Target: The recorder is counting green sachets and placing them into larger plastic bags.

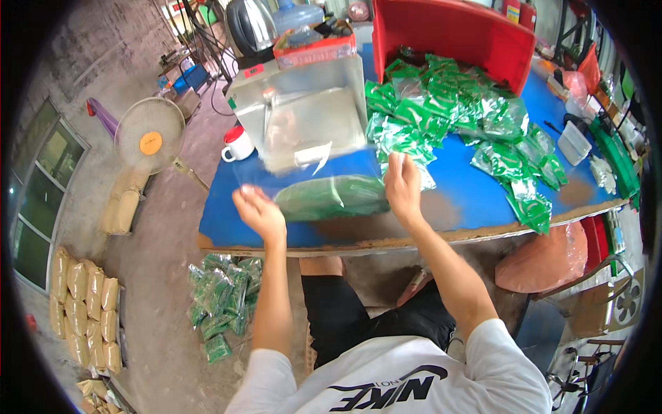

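Observation:
Between my two hands hangs a clear plastic bag with something green inside, smeared by motion, above the near part of the blue table. My left hand is closed on the bag's left end. At its other end my right hand pinches the plastic, fingers pointing away from me. Just beyond the bag, a metal tray holds a stack of clear plastic bags. To the right of it, a heap of green packets spills out of a tipped red bin.
A white mug with a red lid stands left of the tray. A smaller group of green packets reaches the table's front edge. Filled green bags lie on the floor at left, near a fan and stacked tan sacks.

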{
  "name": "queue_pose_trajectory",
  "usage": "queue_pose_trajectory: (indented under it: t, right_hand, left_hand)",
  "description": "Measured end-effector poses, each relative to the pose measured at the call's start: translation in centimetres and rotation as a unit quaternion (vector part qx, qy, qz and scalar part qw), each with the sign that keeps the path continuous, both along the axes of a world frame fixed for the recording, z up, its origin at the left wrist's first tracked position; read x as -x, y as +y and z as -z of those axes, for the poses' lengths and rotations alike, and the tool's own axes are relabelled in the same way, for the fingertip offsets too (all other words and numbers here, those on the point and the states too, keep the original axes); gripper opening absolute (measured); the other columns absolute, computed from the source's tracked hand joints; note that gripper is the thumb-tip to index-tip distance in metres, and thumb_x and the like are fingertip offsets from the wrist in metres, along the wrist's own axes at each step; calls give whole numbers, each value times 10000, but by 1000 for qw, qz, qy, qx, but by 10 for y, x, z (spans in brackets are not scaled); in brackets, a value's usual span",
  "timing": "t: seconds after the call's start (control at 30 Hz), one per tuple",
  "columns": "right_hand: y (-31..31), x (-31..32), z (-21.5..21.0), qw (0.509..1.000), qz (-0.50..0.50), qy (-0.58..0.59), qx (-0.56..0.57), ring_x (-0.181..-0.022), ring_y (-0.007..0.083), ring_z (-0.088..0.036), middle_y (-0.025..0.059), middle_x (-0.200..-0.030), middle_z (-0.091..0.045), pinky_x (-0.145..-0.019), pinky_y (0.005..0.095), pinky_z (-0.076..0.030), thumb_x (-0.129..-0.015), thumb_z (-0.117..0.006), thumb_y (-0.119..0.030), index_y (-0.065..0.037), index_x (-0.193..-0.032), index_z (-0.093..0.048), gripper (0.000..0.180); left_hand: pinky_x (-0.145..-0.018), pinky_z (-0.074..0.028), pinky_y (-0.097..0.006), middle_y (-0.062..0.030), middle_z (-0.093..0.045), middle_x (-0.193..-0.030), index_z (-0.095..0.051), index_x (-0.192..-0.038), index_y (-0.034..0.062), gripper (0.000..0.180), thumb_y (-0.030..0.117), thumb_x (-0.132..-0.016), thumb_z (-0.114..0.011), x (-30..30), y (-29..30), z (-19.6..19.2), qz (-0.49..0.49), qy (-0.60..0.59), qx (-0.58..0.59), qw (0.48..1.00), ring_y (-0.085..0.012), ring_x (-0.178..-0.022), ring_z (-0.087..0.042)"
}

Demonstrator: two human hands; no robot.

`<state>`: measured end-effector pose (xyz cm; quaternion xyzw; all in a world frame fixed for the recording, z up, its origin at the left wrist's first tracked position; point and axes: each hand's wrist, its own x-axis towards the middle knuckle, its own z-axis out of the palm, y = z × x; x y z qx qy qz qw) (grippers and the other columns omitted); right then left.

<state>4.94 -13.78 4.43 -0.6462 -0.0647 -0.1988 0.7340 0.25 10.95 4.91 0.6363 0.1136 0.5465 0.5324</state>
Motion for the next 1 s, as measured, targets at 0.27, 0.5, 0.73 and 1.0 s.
queue_pose_trajectory:
  t: [0.27, 0.5, 0.73, 1.0]
  right_hand:
    - [-23, 80, 51, 984, -135, 117, 1, -435, 34, -410, -33, -545, -474, -401, 227, -330, -1045, -543, -312, -95, -695, -436, 425]
    - [-26, 83, 59, 979, -41, 150, 130, -443, 155, -472, 75, -507, -461, -453, 346, -389, -1037, -547, -285, -7, -687, -513, 449]
    - [-28, 88, 39, 907, 36, 127, 399, -655, 461, -607, 230, -651, -613, -600, 506, -475, -981, -575, -284, -1, -691, -617, 408]
    - [13, 55, -23, 948, 73, -29, 308, -1058, 384, -617, 249, -1085, -649, -898, 468, -481, -940, -634, -321, -16, -1130, -626, 359]
  left_hand:
    - [-480, -301, -236, 35, -373, -587, -399, -789, 79, 336, 243, -1075, -468, 86, 10, 55, -20, 97, -15, 995, -53, -519, -348]
    - [-388, -242, -240, 62, -331, -557, -387, -733, 105, 385, 269, -1052, -527, 82, 20, 43, 120, 204, 65, 969, -27, -449, -298]
    - [-377, -330, -280, 18, -441, -538, -476, -756, 43, 364, 272, -1019, -579, 95, 41, 28, 136, 426, 40, 894, -71, -412, -386]
    - [-1070, -392, -413, -242, -573, -1287, -512, -1332, -37, 573, 407, -980, -598, 66, -11, -53, 79, 312, -214, 922, -313, -1221, -549]
